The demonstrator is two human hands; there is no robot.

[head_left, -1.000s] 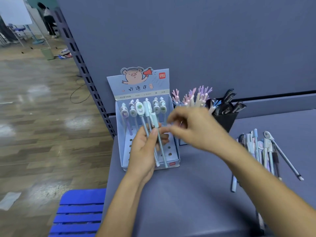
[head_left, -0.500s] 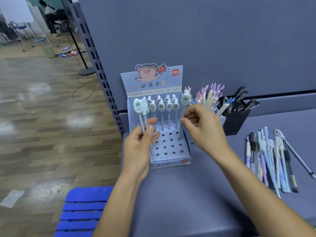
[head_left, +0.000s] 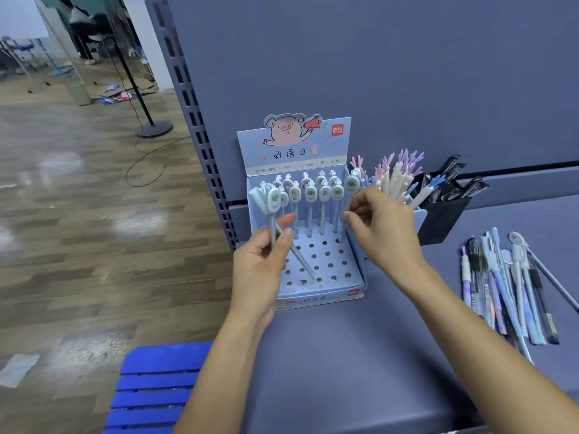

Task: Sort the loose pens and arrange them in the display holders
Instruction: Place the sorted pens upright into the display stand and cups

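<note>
Pens are being slotted into the display box one by one. At its right edge the right hand pinches one pen upright, while the left hand grips two spares, possibly three. Next, the tip needs guiding into a free hole. More lie in a loose pile on the table.

1 s ago the right hand was over at the left hand, fingers on the bunch of pale-blue oval-topped pens held there. It drew one out & went right: 0.5 s ago that single oval-topped pen stood by the right wall of the pale-blue cardboard display box w/ holes. Now same pen is a touch lower, upright, shaft pinched betw. thumb & fingertips, topper nearly level w/ the standing row. Left-hand bunch is one pen fewer. Hands now well apart, left one tipped slightly more upright.
</note>
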